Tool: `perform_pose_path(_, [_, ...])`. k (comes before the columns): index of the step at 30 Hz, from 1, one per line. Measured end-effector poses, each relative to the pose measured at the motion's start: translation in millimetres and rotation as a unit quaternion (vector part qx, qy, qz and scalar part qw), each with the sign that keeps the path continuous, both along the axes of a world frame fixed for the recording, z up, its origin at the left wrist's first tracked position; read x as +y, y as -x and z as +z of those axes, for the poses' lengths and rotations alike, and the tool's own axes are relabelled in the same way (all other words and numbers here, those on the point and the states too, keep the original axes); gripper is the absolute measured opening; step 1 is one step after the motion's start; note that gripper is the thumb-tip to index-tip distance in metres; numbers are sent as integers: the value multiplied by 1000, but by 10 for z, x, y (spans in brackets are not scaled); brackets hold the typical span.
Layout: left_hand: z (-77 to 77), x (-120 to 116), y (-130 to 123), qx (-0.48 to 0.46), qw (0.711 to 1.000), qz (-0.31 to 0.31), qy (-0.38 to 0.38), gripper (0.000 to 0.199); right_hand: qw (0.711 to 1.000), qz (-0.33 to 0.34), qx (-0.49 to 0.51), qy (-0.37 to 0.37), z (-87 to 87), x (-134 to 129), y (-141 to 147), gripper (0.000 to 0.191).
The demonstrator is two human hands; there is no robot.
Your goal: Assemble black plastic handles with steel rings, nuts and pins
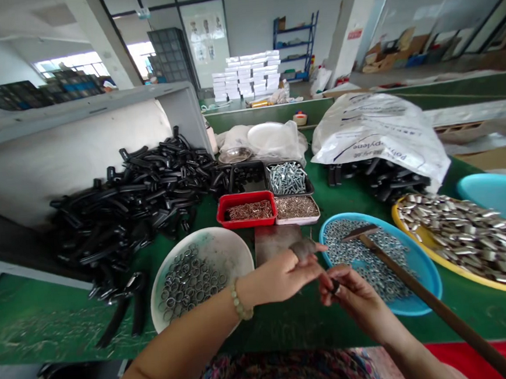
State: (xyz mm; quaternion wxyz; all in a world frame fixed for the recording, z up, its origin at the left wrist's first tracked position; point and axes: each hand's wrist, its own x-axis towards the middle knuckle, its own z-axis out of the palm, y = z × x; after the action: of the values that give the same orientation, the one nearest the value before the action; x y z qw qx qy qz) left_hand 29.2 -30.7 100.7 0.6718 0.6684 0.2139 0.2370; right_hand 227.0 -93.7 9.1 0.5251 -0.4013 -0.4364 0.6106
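Observation:
My left hand (281, 273), with a bracelet on its wrist and a grey covering on a finger, reaches over the near edge of a metal plate (275, 243). Its index finger is stretched out to the right; its other fingertips are close to my right hand. Closed around a small black part (334, 287), my right hand (351, 293) is just left of the blue basin (435, 274) of small metal pieces. A hammer (409, 279) lies across that basin. To the left, metal rings (190, 279) fill part of a white basin (236, 252).
Black handles (139, 192) spill from a grey crate (195, 118) at left. Behind the plate are a red tray (222, 213) and a black tray of screws (287, 178). At right are a yellow basin (434, 260) of metal sleeves and a plastic bag (375, 127).

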Motion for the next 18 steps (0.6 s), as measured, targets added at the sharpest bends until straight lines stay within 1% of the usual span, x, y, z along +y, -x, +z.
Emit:
perform_pose_path(1, [34, -2, 60, 1, 998, -64, 17, 39, 1000, -2, -16, 6, -25, 5, -4, 16])
perform_pose_path(2, [60, 26, 148, 9, 995, -97, 15, 40, 1000, -12, -25, 12, -55, 13, -14, 17])
perform_pose_path(3, [71, 93, 269, 27, 997, -77, -7, 40, 999, -29, -27, 15, -89, 23, -29, 20])
perform_pose_path(4, [61, 199, 425, 57, 998, 1, -41, 39, 998, -48, -22, 19, -122, 34, -47, 22])
perform_pose_path(5, [26, 339, 615, 97, 984, 126, -84, 38, 998, -64, -14, 22, -152, 47, -64, 24])
perform_pose_path(6, [-36, 503, 834, 159, 935, 286, -135, 35, 997, -73, -5, 27, -174, 60, -75, 25])
perform_pose_path(7, [-122, 676, 1070, 234, 857, 424, -177, 34, 997, -76, 1, 32, -187, 74, -77, 25])
perform_pose_path(8, [-226, 844, 1311, 314, 780, 501, -204, 38, 996, -75, 7, 37, -188, 88, -67, 25])
perform_pose_path(9, [-339, 994, 1543, 382, 708, 551, -222, 45, 997, -72, 11, 40, -178, 103, -45, 25])
perform_pose_path(10, [-450, 1120, 1754, 433, 661, 570, -225, 50, 997, -67, 15, 39, -157, 119, -12, 25])
perform_pose_path(11, [-548, 1218, 1932, 465, 651, 562, -210, 50, 997, -62, 19, 34, -125, 136, 27, 25])
perform_pose_path(12, [-621, 1289, 2075, 482, 648, 557, -194, 48, 998, -58, 22, 24, -86, 154, 67, 24])
perform_pose_path(13, [-662, 1339, 2179, 484, 650, 557, -184, 45, 998, -53, 22, 11, -39, 170, 103, 23])
perform_pose_path(14, [-665, 1371, 2246, 463, 656, 569, -179, 43, 999, -47, 13, -4, 14, 185, 131, 22])
perform_pose_path(15, [-629, 1387, 2276, 416, 663, 595, -181, 43, 999, -41, -7, -20, 73, 196, 147, 19])
perform_pose_path(16, [-558, 1387, 2269, 340, 674, 629, -186, 44, 998, -32, -38, -37, 136, 202, 153, 17])
perform_pose_path(17, [-458, 1370, 2225, 237, 694, 654, -184, 45, 995, -24, -82, -56, 204, 203, 151, 15])
perform_pose_path(18, [-342, 1331, 2141, 121, 721, 660, -172, 44, 987, -12, -138, -78, 274, 201, 143, 15])
